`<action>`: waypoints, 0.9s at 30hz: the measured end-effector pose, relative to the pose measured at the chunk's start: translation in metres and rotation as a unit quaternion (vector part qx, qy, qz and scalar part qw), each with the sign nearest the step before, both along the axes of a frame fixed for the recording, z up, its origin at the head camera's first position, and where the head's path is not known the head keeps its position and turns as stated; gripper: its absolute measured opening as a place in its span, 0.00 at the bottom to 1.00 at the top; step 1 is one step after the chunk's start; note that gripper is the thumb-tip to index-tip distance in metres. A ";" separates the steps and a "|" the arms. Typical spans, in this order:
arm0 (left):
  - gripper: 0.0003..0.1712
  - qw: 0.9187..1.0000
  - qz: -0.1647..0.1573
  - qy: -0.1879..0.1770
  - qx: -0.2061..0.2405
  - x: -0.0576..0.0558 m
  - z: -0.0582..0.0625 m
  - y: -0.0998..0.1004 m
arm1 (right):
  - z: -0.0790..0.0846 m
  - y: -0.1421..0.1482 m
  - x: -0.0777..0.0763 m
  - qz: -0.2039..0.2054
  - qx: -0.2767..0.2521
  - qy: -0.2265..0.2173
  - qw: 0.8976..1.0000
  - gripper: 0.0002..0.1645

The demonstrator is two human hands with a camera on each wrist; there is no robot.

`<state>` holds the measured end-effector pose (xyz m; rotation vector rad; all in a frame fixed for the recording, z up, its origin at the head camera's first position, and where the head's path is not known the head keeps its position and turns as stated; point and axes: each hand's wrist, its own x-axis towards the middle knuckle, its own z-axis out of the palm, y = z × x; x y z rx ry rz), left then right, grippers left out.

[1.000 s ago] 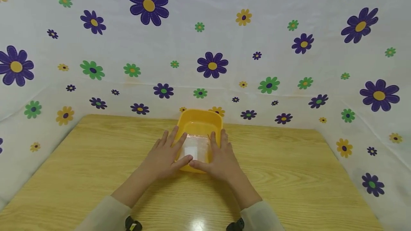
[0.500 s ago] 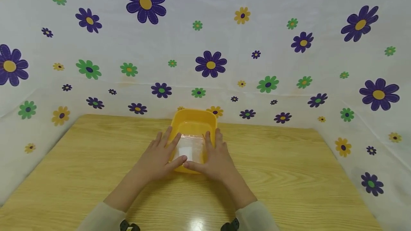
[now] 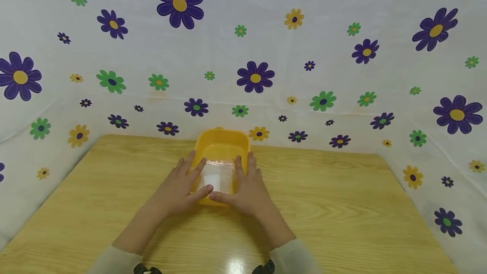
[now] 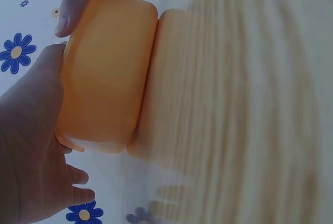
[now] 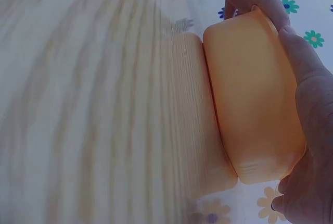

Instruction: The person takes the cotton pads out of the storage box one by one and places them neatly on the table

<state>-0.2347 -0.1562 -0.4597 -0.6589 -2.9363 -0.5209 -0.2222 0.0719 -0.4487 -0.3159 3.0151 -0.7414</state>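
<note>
A yellow plastic bin (image 3: 222, 139) stands on the wooden table, its near end between my two hands. In it lies a clear plastic bag (image 3: 224, 172) with a white patch, partly hidden by my fingers. My left hand (image 3: 174, 188) rests on the bin's left rim, fingers spread and mostly straight, thumb along the near edge. Mirroring it, my right hand (image 3: 249, 190) lies on the right rim. The thumb tips nearly meet at the near edge. Both wrist views show the bin's near outer wall (image 4: 109, 73) reflected in the shiny tabletop.
The wooden table (image 3: 323, 193) extends to both sides and in front of the bin. Behind it hangs a white cloth (image 3: 213, 45) printed with purple, green and yellow flowers, which also covers both sides. The bin's far end is close to this cloth.
The bin, with the bag in it, has slid left along the table, both hands moving with it. Hand poses on the rim look the same. The head view has shifted slightly.
</note>
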 end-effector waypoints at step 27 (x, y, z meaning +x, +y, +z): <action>0.51 1.000 0.015 -0.002 0.003 0.012 0.010 -0.014 | 0.002 -0.014 0.003 0.015 -0.031 -0.002 0.999 0.77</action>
